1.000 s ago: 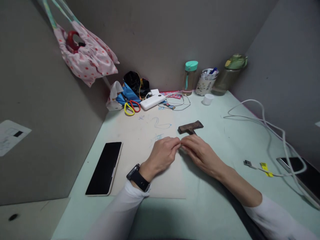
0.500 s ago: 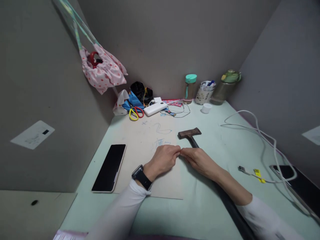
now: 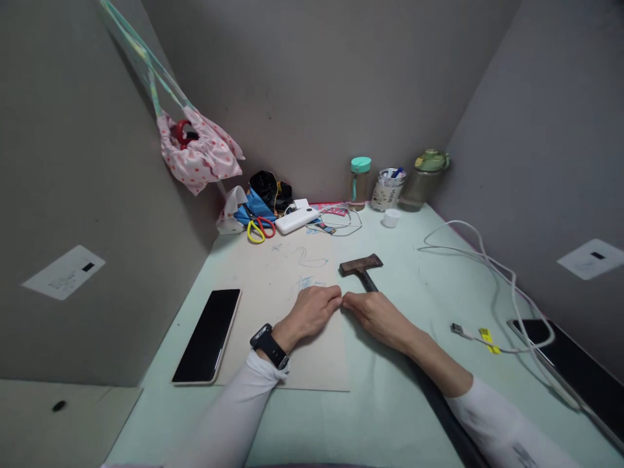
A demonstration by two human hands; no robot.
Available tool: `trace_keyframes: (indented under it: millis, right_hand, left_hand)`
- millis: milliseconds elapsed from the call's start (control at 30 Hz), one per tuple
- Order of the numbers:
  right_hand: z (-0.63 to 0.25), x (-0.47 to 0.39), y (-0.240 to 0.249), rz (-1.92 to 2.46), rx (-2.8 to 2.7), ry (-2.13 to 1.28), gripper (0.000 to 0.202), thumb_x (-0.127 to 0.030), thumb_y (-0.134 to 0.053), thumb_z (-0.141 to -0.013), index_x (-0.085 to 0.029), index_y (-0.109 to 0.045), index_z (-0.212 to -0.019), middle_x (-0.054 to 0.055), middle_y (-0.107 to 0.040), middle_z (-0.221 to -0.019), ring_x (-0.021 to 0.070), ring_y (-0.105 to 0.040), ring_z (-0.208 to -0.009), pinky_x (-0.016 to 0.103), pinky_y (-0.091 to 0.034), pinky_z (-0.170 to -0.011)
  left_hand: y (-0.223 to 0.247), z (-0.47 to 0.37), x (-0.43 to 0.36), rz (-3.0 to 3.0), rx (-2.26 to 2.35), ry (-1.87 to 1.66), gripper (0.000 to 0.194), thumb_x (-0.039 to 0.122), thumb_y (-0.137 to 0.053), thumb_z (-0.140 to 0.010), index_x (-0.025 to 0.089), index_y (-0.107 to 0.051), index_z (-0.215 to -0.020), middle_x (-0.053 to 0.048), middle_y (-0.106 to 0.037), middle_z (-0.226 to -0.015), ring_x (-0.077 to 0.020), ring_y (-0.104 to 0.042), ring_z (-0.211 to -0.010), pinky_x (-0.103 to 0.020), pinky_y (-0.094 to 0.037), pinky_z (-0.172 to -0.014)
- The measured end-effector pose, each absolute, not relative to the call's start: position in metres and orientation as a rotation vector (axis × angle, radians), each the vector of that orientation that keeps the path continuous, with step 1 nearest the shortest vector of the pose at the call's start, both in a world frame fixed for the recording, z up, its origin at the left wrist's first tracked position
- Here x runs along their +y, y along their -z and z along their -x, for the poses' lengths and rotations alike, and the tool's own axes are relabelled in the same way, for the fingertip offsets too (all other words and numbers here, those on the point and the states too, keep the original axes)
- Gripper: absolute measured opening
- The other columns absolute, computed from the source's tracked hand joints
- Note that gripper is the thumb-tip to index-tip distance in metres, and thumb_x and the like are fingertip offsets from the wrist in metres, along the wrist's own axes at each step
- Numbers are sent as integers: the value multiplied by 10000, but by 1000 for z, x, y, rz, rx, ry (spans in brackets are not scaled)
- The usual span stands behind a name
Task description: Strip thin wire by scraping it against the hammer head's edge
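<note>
My left hand (image 3: 312, 313), below a black wristwatch, is closed with its fingers pinched. It rests over the right side of a beige sheet (image 3: 316, 367) with blue drawings. My right hand (image 3: 377, 318) is pinched too, and its fingertips meet or nearly meet those of my left hand at the sheet's right edge. Anything between the fingertips is too small or hidden to make out. Under my right hand and forearm runs the dark handle of a hammer-like tool with a rusty head (image 3: 361, 264); part of the handle is covered.
A phone (image 3: 207, 338) lies left of my hands, another phone (image 3: 575, 370) at far right near a white cable (image 3: 511, 286). Scissors (image 3: 260, 229), a power bank (image 3: 296, 220), bottles (image 3: 359, 185) and a pen cup (image 3: 389, 190) stand behind. A pink bag (image 3: 199, 153) hangs left.
The whole view has shifted slightly, so things appear a little further left and lower. My hands keep the same pinched pose, fingertip to fingertip.
</note>
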State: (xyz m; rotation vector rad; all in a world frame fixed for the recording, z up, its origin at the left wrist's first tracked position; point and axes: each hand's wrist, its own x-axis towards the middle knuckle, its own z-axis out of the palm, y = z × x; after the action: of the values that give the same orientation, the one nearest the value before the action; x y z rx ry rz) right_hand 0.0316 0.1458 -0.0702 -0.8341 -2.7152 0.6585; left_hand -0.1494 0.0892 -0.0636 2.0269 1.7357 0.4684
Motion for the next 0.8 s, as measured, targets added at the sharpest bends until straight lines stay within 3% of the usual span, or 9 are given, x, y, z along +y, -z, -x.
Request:
trace_keyframes:
  millis: [300,800]
  right_hand:
    - [-29,148,71,821,-2639,-763,305,-223,-357,-1010,-206,-487,-735,-7,-554,-649,123,-438,-573,261,-296,-589]
    - [-25,145,71,904,-2604,-883,255,-108,-336,-905,-210,-467,-712,13,-546,-639,143,-464,-569,276,-280,-580]
  left_hand:
    - [66,155,91,-1884,1559,-697,285,324,-412,-958,196,-495,-717,17,-537,-700,-151,-502,-713,-271,-364,-703]
    - [72,146,90,-1749,1627,-687,261,297,-403,-951,206,-453,-712,1,-556,-692,-172,-526,-717,-299,-331,-688]
